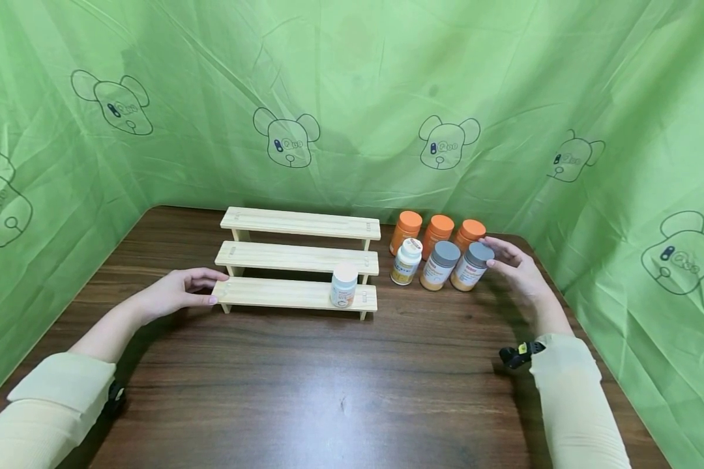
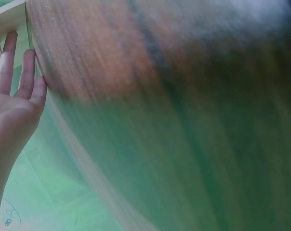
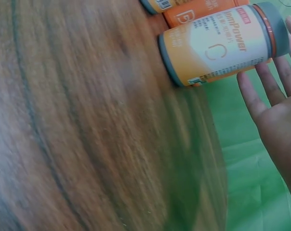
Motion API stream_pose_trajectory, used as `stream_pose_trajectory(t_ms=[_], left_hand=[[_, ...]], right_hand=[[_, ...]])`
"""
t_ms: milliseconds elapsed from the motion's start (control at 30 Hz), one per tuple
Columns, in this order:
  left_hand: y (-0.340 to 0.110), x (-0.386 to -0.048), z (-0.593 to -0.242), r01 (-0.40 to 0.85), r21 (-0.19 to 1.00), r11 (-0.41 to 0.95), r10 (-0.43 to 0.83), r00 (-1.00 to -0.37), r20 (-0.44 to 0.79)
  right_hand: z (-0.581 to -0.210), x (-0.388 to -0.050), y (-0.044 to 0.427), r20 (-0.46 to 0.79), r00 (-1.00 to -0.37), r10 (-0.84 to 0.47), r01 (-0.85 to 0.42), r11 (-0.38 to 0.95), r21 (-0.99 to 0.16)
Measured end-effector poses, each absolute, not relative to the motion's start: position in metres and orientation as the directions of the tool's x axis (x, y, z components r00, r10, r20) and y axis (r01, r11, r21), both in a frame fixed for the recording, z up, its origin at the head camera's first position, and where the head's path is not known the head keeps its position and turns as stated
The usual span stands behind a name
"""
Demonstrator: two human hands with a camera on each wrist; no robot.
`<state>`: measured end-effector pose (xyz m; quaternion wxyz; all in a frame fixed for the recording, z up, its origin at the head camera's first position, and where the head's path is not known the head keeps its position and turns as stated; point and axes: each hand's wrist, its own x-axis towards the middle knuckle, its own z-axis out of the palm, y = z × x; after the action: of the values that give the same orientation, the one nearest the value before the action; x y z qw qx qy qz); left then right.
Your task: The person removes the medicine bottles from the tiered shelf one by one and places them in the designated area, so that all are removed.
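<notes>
A three-tier light wooden display rack stands on the brown table. My left hand is at the left end of its lowest shelf, fingertips touching the board; its fingers look mostly straight in the left wrist view. A small white-capped jar is upright near that shelf's right end. My right hand is beside the rightmost grey-capped supplement bottle, thumb and forefinger at its cap. In the right wrist view this bottle stands on the table, and the other fingers extend past the cap.
Another grey-capped bottle and a small white-capped bottle stand left of it. Behind them is a row of three orange bottles. Green cloth with printed bear heads encloses the table's back and sides.
</notes>
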<state>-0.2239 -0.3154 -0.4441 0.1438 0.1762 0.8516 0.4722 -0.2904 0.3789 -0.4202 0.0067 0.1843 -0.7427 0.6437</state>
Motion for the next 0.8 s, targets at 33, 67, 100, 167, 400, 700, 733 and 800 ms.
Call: stream_pose_trajectory(t_ms=[33,67,100,167,400,700,733,800], left_hand=[[-0.315,-0.224,-0.444,0.165,0.854,0.493,0.436,-0.897,-0.079],[-0.315,-0.224,-0.444,0.164,0.854,0.493,0.436,-0.897,-0.079],[-0.315,-0.224,-0.444,0.163,0.855,0.492,0.435,-0.897,-0.08],[-0.316,-0.224,-0.444,0.162,0.857,0.489,0.436,-0.897,-0.079],[-0.315,-0.224,-0.444,0.158,0.86,0.485,0.435,-0.897,-0.081],[-0.316,-0.225,-0.444,0.16,0.864,0.478,0.439,-0.895,-0.077],[-0.316,-0.225,-0.444,0.163,0.862,0.48,0.44,-0.895,-0.076],[-0.316,-0.225,-0.444,0.168,0.858,0.485,0.441,-0.894,-0.074]], right_hand=[[-0.419,-0.291,0.38,0.262,-0.925,-0.275,-0.302,0.114,-0.946],[-0.418,-0.292,0.381,0.272,-0.919,-0.284,-0.318,0.129,-0.939],[-0.416,-0.292,0.382,0.276,-0.916,-0.292,-0.326,0.139,-0.935],[-0.414,-0.293,0.384,0.284,-0.91,-0.304,-0.341,0.153,-0.928],[-0.398,-0.29,0.382,0.3,-0.905,-0.301,-0.346,0.112,-0.932],[-0.373,-0.284,0.367,0.293,-0.919,-0.265,-0.343,0.167,-0.924],[-0.37,-0.283,0.365,0.292,-0.919,-0.266,-0.343,0.171,-0.924],[-0.364,-0.282,0.361,0.288,-0.92,-0.265,-0.34,0.18,-0.923]])
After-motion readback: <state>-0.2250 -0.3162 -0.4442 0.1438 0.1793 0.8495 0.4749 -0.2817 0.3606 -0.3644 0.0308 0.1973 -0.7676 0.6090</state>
